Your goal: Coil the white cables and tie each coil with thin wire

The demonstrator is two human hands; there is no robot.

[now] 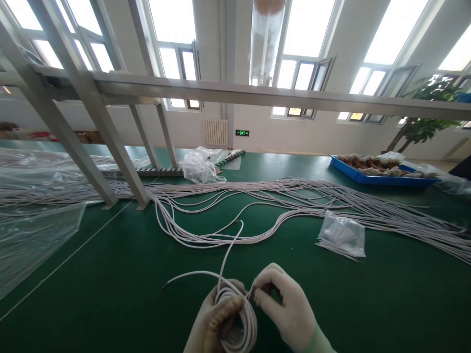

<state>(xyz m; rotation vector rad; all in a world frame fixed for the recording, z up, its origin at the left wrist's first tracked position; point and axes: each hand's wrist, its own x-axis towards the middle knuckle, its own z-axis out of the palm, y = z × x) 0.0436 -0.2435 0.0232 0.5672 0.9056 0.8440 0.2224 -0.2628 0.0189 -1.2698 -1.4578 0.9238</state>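
A coil of white cable [250,323] is gripped in my gloved left hand [217,316], the thumb across its front and fingers behind. One cable end curves out to the left over the green table, and another stretch rises above the coil. At the coil's upper right, my gloved right hand [285,306] pinches a thin strand between thumb and forefinger. What the strand is made of is too small to tell. Past my hands, a long bundle of white cables [228,240] runs across the green table [128,279].
A clear bag [344,233] lies beside thin white strips at the right. Farther back stand a blue tray [397,180] with brown and pale items and a crumpled plastic bag [200,164]. A metal frame [121,169] rises at the left, near plastic sheeting [40,240].
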